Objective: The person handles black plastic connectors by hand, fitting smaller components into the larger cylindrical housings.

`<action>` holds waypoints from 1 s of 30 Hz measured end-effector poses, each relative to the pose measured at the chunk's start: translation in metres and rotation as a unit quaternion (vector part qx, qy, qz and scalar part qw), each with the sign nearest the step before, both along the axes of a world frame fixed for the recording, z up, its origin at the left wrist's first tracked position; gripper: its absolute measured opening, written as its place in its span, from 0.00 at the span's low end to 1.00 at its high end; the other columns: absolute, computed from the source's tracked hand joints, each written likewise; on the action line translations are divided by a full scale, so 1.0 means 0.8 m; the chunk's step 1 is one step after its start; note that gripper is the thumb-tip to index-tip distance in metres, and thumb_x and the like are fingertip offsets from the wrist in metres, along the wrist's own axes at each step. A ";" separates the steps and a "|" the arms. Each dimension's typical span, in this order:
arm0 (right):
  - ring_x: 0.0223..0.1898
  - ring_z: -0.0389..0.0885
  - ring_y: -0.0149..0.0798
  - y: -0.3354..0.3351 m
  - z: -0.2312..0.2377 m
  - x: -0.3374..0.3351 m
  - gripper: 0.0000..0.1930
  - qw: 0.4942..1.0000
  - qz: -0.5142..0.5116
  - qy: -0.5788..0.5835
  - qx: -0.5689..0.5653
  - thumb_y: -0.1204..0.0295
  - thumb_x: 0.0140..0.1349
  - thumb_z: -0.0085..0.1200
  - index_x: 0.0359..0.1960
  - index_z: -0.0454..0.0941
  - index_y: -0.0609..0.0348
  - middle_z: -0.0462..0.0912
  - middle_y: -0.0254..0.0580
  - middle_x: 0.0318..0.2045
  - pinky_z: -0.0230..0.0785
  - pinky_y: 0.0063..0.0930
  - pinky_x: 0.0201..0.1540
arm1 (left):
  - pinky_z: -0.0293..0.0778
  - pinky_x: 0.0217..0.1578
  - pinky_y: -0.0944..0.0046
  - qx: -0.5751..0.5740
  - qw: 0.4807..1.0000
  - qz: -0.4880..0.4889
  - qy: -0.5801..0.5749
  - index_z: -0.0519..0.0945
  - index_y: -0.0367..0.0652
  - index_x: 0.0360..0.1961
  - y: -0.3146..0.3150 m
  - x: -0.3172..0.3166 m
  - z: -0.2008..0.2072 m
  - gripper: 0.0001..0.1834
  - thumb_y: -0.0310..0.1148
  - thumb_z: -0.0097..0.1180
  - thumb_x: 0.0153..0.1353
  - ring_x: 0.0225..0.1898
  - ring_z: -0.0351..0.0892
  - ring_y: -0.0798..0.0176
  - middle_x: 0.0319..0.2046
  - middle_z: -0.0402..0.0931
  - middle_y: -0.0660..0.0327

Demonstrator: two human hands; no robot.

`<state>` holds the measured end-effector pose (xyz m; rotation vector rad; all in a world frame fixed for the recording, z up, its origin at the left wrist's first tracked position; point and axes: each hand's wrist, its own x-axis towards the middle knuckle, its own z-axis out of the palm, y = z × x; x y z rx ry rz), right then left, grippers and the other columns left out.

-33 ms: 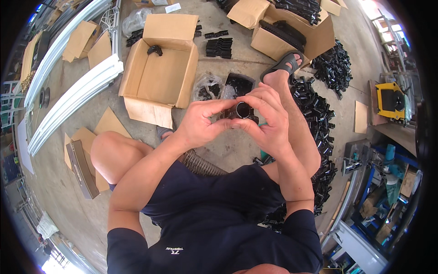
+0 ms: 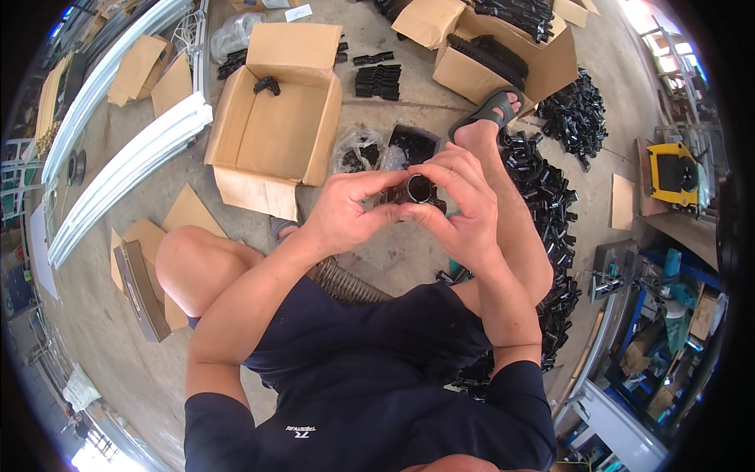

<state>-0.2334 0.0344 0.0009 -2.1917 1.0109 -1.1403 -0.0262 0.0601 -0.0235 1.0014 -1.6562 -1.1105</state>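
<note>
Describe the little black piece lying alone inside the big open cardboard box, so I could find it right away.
Start at the large open cardboard box on the concrete floor, ahead and to the left of the person's hands. Look in its far corner: one small black plastic part lies there. Unlike the black parts heaped along the person's right side, it lies alone on bare cardboard.

Counts, head view:
- Hands: 2, left hand [image 2: 346, 214] and right hand [image 2: 464, 212], both closed around 1 black ring-shaped part [image 2: 418, 189] at frame centre
- Open cardboard boxes: 1 large open box [image 2: 277, 110] at upper centre with 1 black part [image 2: 267, 85] inside; 2 further boxes of black parts [image 2: 503, 55] at upper right
- Clear plastic bags [image 2: 358, 151] of black parts: 2, just above the hands
- Sandals: 1 in view, grey sandal [image 2: 489, 110], upper right
- Loose black parts [image 2: 550, 212] along the right side: too many to count
- Yellow-framed machine [image 2: 672, 175]: 1, right edge
</note>
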 end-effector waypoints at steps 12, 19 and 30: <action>0.42 0.79 0.47 0.002 0.004 0.003 0.26 0.999 0.003 -0.041 0.019 0.64 0.45 0.77 0.46 0.85 0.61 0.83 0.42 0.36 0.73 0.38 0.52 | 0.81 0.44 0.64 0.046 0.999 -0.004 0.021 0.82 0.32 0.55 0.000 0.002 0.006 0.23 0.25 0.69 0.57 0.42 0.87 0.62 0.43 0.87 0.51; 0.43 0.79 0.47 0.002 0.001 0.003 0.27 0.998 0.006 -0.052 0.023 0.64 0.44 0.78 0.47 0.85 0.62 0.83 0.42 0.37 0.73 0.38 0.52 | 0.81 0.45 0.64 0.052 0.999 -0.006 0.010 0.82 0.32 0.56 0.002 0.001 0.006 0.23 0.25 0.68 0.58 0.43 0.87 0.62 0.45 0.87 0.50; 0.45 0.80 0.44 0.005 -0.006 0.002 0.18 0.986 0.003 -0.118 0.118 0.75 0.53 0.72 0.47 0.84 0.63 0.83 0.43 0.40 0.73 0.33 0.50 | 0.78 0.42 0.69 0.133 0.987 -0.025 0.088 0.81 0.34 0.56 0.000 -0.004 0.018 0.22 0.27 0.69 0.61 0.39 0.82 0.73 0.41 0.86 0.60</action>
